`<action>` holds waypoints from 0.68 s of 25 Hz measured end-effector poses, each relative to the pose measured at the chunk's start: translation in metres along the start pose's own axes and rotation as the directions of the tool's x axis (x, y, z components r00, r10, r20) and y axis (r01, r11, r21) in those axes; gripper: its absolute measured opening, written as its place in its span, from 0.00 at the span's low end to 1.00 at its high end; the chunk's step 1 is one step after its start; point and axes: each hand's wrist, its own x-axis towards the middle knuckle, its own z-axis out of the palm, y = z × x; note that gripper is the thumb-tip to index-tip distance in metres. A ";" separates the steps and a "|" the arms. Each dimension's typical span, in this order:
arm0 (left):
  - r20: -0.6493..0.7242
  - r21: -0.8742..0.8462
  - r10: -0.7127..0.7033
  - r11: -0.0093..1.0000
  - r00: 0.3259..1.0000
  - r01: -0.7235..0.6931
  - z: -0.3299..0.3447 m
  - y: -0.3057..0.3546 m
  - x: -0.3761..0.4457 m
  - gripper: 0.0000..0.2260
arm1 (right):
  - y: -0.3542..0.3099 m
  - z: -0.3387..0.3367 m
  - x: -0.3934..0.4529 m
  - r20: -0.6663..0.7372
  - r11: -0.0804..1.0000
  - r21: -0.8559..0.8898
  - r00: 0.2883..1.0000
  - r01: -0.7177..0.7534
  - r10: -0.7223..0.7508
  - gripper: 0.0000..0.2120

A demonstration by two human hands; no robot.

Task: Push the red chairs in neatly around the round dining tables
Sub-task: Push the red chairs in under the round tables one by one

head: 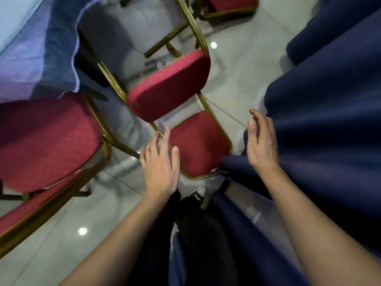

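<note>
— What's nearest to you?

— The person's legs in dark trousers and one shoe on the pale tiled floor, with two bare forearms reaching forward over them.

— And the hands?

— The left hand is spread flat, fingers straight and loose, gripping nothing. Its fingertips lie at the gold frame on the left edge of the middle chair's backrest; touching or just above it, I cannot tell. The right hand is held up on edge, fingers relaxed and slightly bent, empty, right beside the dark blue tablecloth that hangs in folds on that side. It is apart from the chair.

— Where is that chair, then?

— The middle red chair stands straight ahead of the person, seen from above and behind: the red padded backrest closest, the red seat cushion beyond it, gold legs running on across the tiles. It stands in the gap between the blue-draped table on the right and a table with a lighter blue cloth at the upper left.

— Any others?

— A second red chair with the same gold frame sits to the left, close under the light cloth. Farthest off, at the top, part of a third red chair shows.
</note>
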 end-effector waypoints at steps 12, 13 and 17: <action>0.118 0.054 -0.286 0.958 0.951 0.282 0.285 -0.069 0.054 0.30 | 0.221 0.197 0.074 0.201 0.994 -0.090 0.976 -0.067 0.084 0.24; 0.132 0.087 -0.292 0.955 0.947 0.283 0.310 -0.084 0.061 0.30 | 0.241 0.218 0.079 0.206 0.993 -0.095 0.974 -0.075 0.093 0.24; 0.109 0.088 -0.388 0.921 0.915 0.380 0.379 -0.138 0.089 0.28 | 0.302 0.282 0.094 0.242 0.985 -0.138 0.961 -0.102 0.134 0.25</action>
